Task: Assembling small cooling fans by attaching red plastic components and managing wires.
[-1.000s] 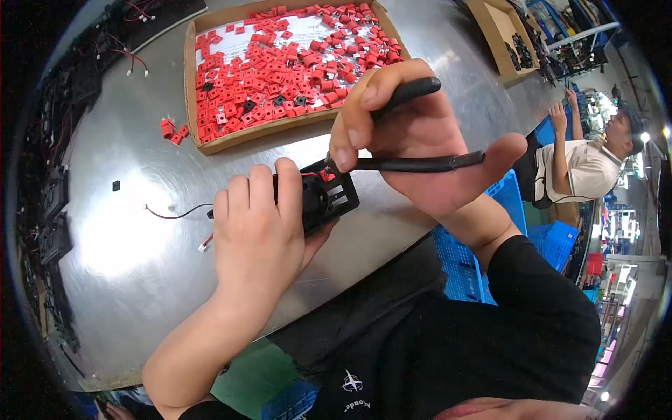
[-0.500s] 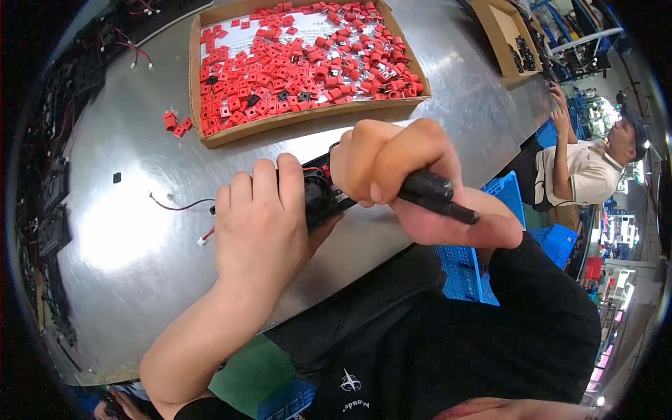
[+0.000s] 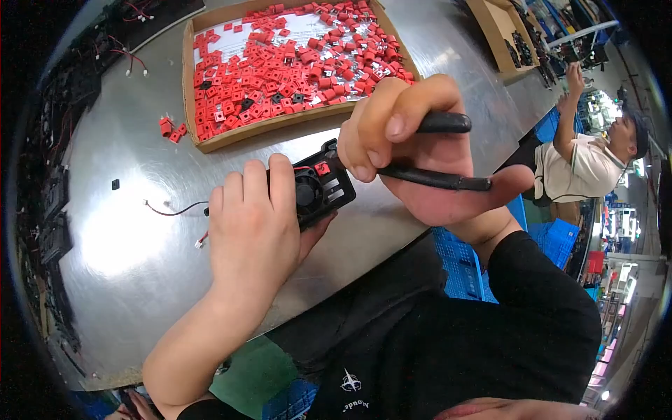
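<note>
Black short-sleeved fabric shirt (image 3: 434,343), white pointed-star emblem (image 3: 351,382) on front, white lettering (image 3: 356,404) just below emblem, black sleeves (image 3: 542,283) either side of emblem

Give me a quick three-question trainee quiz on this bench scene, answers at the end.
1. What is the left hand holding?
2. True or false: the right hand holds a black-handled tool with its handles spread apart.
3. Most of the red parts lie in: A) a blue crate, B) a shallow cardboard tray, C) the left hand.

Key: 1. A black housing with a small fan. 2. True. 3. B.
</note>
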Motion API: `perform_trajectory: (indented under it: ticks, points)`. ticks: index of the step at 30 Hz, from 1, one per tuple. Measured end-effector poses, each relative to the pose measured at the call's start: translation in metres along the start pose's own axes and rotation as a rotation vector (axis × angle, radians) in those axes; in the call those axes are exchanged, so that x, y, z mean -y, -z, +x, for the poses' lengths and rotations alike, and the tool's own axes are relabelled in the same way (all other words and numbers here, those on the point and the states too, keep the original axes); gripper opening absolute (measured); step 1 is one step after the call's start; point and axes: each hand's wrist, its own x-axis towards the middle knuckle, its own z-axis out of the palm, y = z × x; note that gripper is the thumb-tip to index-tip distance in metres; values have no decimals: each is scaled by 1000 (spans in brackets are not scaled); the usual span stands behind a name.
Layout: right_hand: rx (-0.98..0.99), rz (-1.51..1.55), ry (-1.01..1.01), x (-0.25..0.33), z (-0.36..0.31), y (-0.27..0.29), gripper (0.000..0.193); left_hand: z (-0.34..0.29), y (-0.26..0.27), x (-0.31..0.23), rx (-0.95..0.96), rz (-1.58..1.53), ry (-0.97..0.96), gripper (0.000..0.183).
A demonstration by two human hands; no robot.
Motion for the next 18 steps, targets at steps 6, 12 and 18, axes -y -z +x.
perform_trajectory:
  ticks: [6,12,18]
  points:
    - [19,95,6,-10,4,3,112,-1,-3,2,-10,42,-8,77]
    - [201,392,44,-23,19,23,107,-2,7,2,39,-27,-45,79]
    - [-59,636,-84,-31,17,29,83,-2,6,1,108,-81,-34,81]
